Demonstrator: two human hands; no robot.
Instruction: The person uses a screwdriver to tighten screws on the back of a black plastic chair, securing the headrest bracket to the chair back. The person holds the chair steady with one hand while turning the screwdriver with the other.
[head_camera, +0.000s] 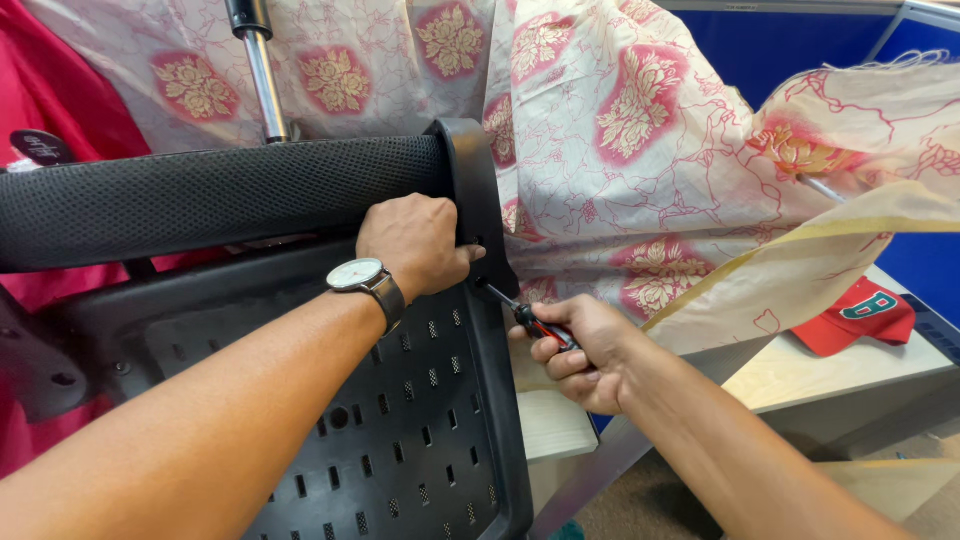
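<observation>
- Nearest me, the black plastic chair shell (420, 440) lies tipped over, its slotted underside facing up and filling the lower left of the view. It looks stiff and fairly heavy, with a hard rim along its right edge that offers a firm place to grip.
- The right hand (585, 355) is closed in a fist around the red-and-black handle of a screwdriver (530, 322). The thin shaft angles up and left, and its tip sits at the shell's right edge. The handle looks small and slick, so I'd judge a full wrap of the fingers holds it best.
- Just above, the left hand (415, 243), a wristwatch (357, 275) on its wrist, is curled over the upright black bracket (480, 200) at the shell's upper right corner, pressing it steady.
- The mesh-covered pad (200, 195) runs left from that bracket; it looks softer and springy.
- Behind it a metal gas cylinder (265, 85) rises.
- A flowered cream-and-pink cloth (620, 130) hangs close behind and drapes toward the right forearm, light and floppy, and could snag there.
- Farther right, a red cap (855, 318) rests on a pale desk (800, 375) by a blue partition (790, 40).
</observation>
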